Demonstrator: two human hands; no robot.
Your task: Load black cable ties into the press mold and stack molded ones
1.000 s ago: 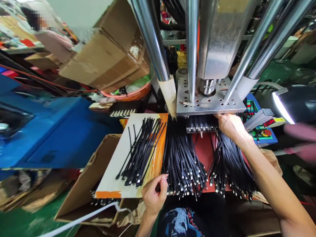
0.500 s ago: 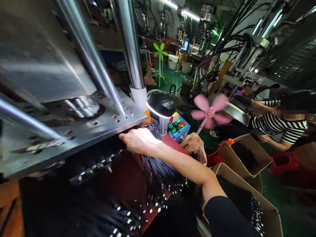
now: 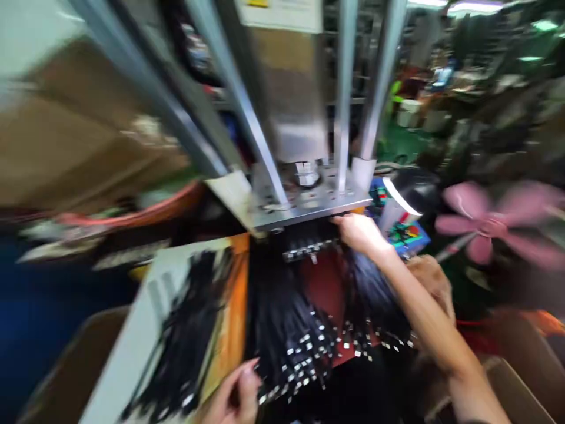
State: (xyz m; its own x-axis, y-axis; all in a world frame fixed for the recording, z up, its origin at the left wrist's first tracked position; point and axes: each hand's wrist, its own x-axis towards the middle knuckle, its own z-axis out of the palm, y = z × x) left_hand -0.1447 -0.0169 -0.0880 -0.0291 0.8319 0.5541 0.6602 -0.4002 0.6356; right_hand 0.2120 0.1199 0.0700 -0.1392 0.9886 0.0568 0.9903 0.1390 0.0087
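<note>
My right hand (image 3: 359,232) is at the right front edge of the press's steel plate (image 3: 315,211), fingers curled. Their tips and whatever they hold are hidden under the plate's edge. Just left of it, a metal bar-shaped fixture (image 3: 309,252) with a row of black cables in it juts out below the plate. At the bottom, my left hand (image 3: 236,394) is partly in view and blurred, thumb and forefinger slightly bent, with nothing visible between them. It is close to the shiny metal ends of a spread of black cables (image 3: 286,330).
More black cables (image 3: 189,330) lie on a white board (image 3: 128,359) at left. Steel columns (image 3: 253,112) rise from the plate. A black-shaded lamp (image 3: 417,188), a blue control box (image 3: 410,235) and a pink fan (image 3: 489,227) stand at right, near a cardboard box (image 3: 516,388).
The view has swung left, so the press now sits near the middle. My left hand has come in at the bottom. My right hand stays by the plate's edge.
</note>
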